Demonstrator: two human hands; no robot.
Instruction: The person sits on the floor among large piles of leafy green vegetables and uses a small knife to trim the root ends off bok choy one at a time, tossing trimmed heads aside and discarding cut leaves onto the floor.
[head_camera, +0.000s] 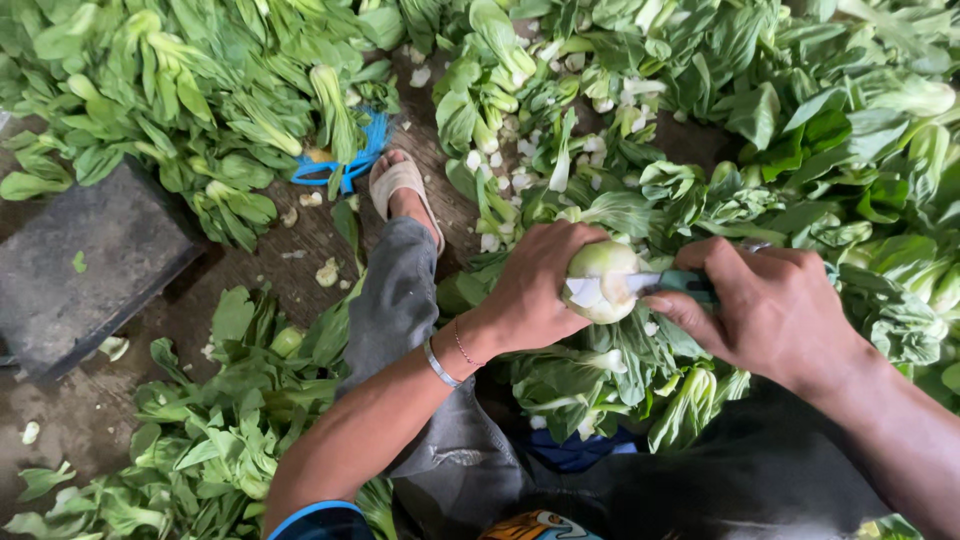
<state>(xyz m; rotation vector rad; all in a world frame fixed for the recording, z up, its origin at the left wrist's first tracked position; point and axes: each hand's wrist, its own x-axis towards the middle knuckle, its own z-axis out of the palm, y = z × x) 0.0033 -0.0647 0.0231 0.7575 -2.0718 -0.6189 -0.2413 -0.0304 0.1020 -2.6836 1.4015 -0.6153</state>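
1. Hands first: the left hand (540, 285) is wrapped around the pale base of a bok choy head (603, 280), fingers curled over the top and thumb underneath, holding it just right of the frame's centre.
2. The right hand (775, 305) is closed around the green handle of a small knife (668, 283), index finger stretched along it; it sits at 3 o'clock of the vegetable.
3. The knife's short blade lies against the white cut end of the bok choy head, so both hands meet on it.
4. Two thin bracelets (450, 358) circle the left wrist, at 7 o'clock of the left hand.
5. Beneath the hands, leafy greens hang down from the held head and mix with more greens lying over the person's lap.
6. A grey trouser leg (395, 300) runs from the lap toward 12 o'clock and ends in a foot in a pale sandal (400, 190).
7. Heaps of bok choy (200, 100) fill 10 to 2 o'clock, and another heap lies at 7 o'clock.
8. A blue plastic strap (350, 155) lies just beside the sandal at 10 o'clock of it.
9. A dark flat slab (85, 265) rests on the wet ground at 9 o'clock, with white stem trimmings scattered near it.
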